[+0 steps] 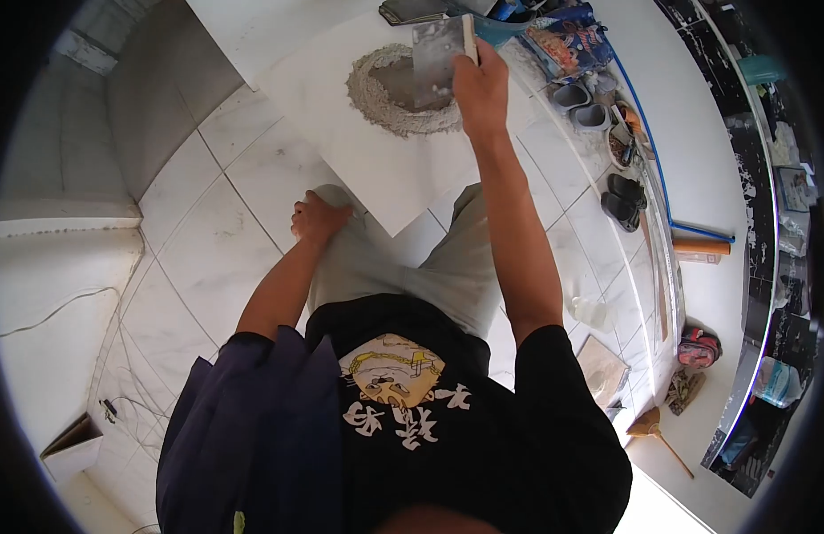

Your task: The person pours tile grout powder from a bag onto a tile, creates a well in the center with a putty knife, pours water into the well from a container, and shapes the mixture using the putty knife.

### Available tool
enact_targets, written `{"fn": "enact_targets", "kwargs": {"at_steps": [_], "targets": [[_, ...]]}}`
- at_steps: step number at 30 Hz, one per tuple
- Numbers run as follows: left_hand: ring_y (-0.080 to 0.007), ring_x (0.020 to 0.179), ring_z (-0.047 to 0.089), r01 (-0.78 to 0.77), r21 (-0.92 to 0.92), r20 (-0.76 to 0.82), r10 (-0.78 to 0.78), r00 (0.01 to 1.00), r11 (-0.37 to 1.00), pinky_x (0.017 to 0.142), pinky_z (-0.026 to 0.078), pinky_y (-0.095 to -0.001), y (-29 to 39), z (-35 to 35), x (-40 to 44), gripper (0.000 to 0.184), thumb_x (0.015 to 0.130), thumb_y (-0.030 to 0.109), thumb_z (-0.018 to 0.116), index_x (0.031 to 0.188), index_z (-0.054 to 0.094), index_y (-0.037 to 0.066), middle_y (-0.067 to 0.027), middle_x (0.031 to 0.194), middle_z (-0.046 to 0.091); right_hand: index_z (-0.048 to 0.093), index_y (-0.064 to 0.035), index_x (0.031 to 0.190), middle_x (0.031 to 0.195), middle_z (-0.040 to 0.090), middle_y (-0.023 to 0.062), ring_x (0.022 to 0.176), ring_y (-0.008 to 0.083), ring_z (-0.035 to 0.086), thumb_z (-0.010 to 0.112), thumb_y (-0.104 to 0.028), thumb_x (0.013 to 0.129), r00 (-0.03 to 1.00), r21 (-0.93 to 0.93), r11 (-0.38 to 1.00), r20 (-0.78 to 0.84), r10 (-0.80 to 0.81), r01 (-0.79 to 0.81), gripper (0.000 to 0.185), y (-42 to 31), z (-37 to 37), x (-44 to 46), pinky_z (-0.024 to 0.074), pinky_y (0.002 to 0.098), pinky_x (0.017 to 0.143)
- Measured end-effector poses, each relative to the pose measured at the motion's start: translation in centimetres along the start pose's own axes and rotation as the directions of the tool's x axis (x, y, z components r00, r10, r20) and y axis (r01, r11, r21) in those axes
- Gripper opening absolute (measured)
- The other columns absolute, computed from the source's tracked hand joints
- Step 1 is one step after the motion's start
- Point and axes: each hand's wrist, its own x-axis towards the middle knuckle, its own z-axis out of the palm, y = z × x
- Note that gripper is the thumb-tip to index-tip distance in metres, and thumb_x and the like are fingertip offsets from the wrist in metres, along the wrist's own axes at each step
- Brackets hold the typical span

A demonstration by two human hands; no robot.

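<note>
My right hand [481,89] is closed on the pale edge strip of a wide-bladed scraper [436,58]. Its flat grey blade is smeared with wet material and overhangs a ring of grey mortar mix [381,111]. Darker wet mix [397,82] lies inside that ring, partly covered by the blade. Underneath is a large white board [385,178] on the floor between my knees. My left hand [323,216] rests on my left knee with the fingers curled in and holds nothing that I can see.
White tiles [221,222] cover the floor. At the upper right are a printed bag [568,44], grey shoes [590,117], black sandals [622,203] and a blue pole [648,133]. Lower right lies a broom [648,425]. Loose wires [132,400] trail at the left.
</note>
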Motion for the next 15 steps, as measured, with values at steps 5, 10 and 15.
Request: {"fn": "enact_targets", "kwargs": {"at_steps": [5,10,15], "targets": [[-0.0477,0.129,0.048,0.007,0.004,-0.016,-0.007,1.0,1.0,0.101,0.043,-0.0582,0.2,0.8,0.5,0.104,0.064,0.058,0.079,0.145,0.037,0.008,-0.0252,0.143,0.042,0.064,0.0081,0.114,0.08,0.059,0.0014,0.066,0.0086,0.049,0.066,-0.012,0.089,0.986,0.113,0.98,-0.008,0.168,-0.166,0.033,3.2,-7.0,1.2,0.0397,0.0256,0.058],[-0.048,0.128,0.048,0.024,0.029,0.006,-0.024,1.0,0.999,0.1,0.043,-0.0585,0.3,0.5,0.8,0.107,0.064,0.059,0.079,0.148,0.035,0.01,-0.0243,0.143,0.042,0.064,0.0094,0.111,0.081,0.061,0.0045,0.066,0.0106,0.052,0.066,-0.011,0.083,0.966,-0.088,0.976,-0.184,0.183,-0.201,0.035,5.9,-10.2,0.8,0.0418,0.0262,0.058],[-0.0485,0.129,0.047,0.036,0.028,-0.014,-0.036,0.999,0.999,0.101,0.042,-0.0594,0.5,0.7,0.8,0.105,0.065,0.057,0.078,0.148,0.034,0.012,-0.0241,0.144,0.041,0.065,0.0087,0.108,0.084,0.064,0.0079,0.07,0.0145,0.059,0.069,-0.01,0.078,0.946,-0.196,0.931,-0.17,0.276,-0.307,0.036,10.0,-10.8,1.0,0.0476,0.0289,0.064]]}}
